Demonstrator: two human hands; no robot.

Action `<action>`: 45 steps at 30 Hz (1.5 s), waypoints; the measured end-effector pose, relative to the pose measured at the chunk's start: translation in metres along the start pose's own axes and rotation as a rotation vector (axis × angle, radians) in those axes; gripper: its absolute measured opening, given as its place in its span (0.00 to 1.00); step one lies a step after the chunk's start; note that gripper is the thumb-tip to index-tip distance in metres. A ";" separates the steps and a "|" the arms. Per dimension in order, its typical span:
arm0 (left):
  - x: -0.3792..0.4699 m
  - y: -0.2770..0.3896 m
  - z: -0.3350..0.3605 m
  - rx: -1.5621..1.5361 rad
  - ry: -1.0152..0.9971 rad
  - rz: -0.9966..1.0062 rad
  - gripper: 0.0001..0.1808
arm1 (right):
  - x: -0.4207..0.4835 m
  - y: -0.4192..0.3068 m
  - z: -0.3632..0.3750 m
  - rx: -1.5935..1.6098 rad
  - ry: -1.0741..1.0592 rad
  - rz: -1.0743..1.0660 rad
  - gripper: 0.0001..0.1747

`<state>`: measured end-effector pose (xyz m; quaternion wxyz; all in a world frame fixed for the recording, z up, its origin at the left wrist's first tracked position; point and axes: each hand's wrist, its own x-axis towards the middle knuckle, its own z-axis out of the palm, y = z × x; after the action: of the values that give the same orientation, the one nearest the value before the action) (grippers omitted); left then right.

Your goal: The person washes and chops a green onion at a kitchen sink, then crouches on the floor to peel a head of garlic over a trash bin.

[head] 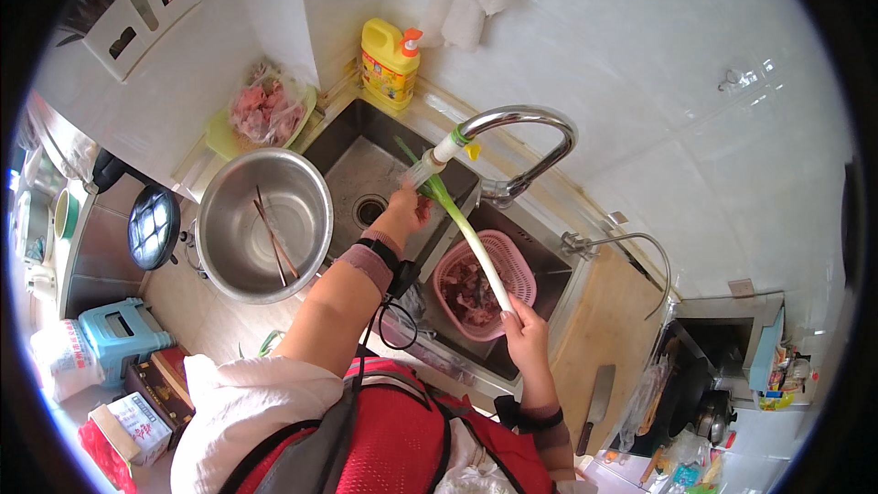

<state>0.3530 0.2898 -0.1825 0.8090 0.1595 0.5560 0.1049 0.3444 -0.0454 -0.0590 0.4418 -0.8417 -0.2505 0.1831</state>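
A long green onion (473,240) slants across the double sink, white end toward me and green leaves under the tap. My right hand (527,336) grips the white end above the right basin. Under the spray of the chrome faucet (528,120), my left hand (409,211) is around the leafy part; its grip is partly hidden. Water runs onto the leaves and fingers over the left basin (357,165). Below the stalk, a pink plastic basket (525,264) holds pieces of raw meat (466,291) in the right basin.
Left of the sink stands a steel bowl (233,233) with chopsticks (274,240) inside. Bagged meat (264,106) and a yellow detergent bottle (389,68) are behind. A cleaver (601,394) lies on the wooden board (583,336) at right. A thin tap (651,240) curves over that side.
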 end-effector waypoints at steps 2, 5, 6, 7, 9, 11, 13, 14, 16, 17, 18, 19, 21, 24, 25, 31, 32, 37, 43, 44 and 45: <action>0.023 -0.007 -0.013 -0.040 -0.093 0.020 0.18 | 0.002 -0.004 0.006 -0.001 -0.031 -0.023 0.19; 0.026 -0.007 -0.010 -0.173 -0.082 0.029 0.13 | 0.006 0.008 0.012 0.091 -0.080 0.054 0.19; 0.017 -0.006 -0.004 -0.236 -0.031 0.047 0.13 | 0.008 0.013 0.015 0.160 -0.103 0.125 0.19; 0.009 -0.006 0.000 -0.300 0.020 0.064 0.13 | 0.009 0.016 0.018 0.229 -0.127 0.195 0.19; 0.011 -0.007 -0.002 -0.539 -0.039 0.052 0.12 | 0.016 0.016 0.023 0.317 -0.190 0.287 0.19; 0.013 -0.006 -0.007 -0.654 -0.113 0.036 0.11 | 0.018 0.015 0.032 0.357 -0.218 0.318 0.19; 0.006 -0.006 -0.009 -0.636 -0.201 0.003 0.09 | 0.019 0.020 0.040 0.350 -0.199 0.298 0.19; 0.004 -0.004 -0.008 -0.575 -0.258 -0.001 0.09 | 0.020 0.023 0.041 0.335 -0.196 0.280 0.19; 0.002 0.001 -0.014 -0.456 -0.359 -0.004 0.09 | 0.019 0.028 0.044 0.308 -0.205 0.247 0.19; 0.001 0.001 -0.014 -0.470 -0.311 0.015 0.10 | 0.018 0.031 0.046 0.295 -0.207 0.230 0.19; 0.001 0.002 -0.010 -0.484 -0.266 0.034 0.10 | 0.018 0.031 0.046 0.300 -0.213 0.239 0.19; 0.000 0.002 -0.008 -0.498 -0.222 0.053 0.11 | 0.018 0.032 0.047 0.306 -0.219 0.247 0.19; 0.000 0.000 -0.007 -0.547 -0.218 0.030 0.10 | 0.019 0.032 0.046 0.316 -0.219 0.264 0.19; 0.001 0.000 -0.012 -0.571 -0.292 -0.037 0.08 | 0.020 0.031 0.042 0.352 -0.232 0.317 0.19; 0.000 0.000 -0.013 -0.570 -0.330 -0.065 0.08 | 0.021 0.030 0.038 0.377 -0.254 0.353 0.19; -0.008 -0.003 -0.007 -0.582 -0.346 -0.043 0.08 | 0.021 0.027 0.038 0.373 -0.241 0.340 0.20; -0.008 -0.002 -0.007 -0.575 -0.349 -0.040 0.08 | 0.021 0.026 0.039 0.368 -0.235 0.330 0.19; 0.002 -0.006 -0.011 -0.541 -0.339 0.055 0.08 | 0.023 0.028 0.042 0.290 -0.216 0.227 0.20; -0.010 0.001 0.006 -0.559 -0.355 0.005 0.05 | 0.026 0.025 0.036 0.306 -0.176 0.293 0.20; -0.011 0.001 0.005 -0.577 -0.359 0.005 0.05 | 0.027 0.024 0.036 0.308 -0.166 0.290 0.20; -0.009 0.000 0.004 -0.595 -0.365 0.007 0.04 | 0.027 0.024 0.036 0.322 -0.176 0.298 0.20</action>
<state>0.3532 0.2866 -0.1737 0.9057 -0.0651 0.3468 0.2348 0.3536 -0.0176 -0.1010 0.5150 -0.7689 -0.1285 0.3564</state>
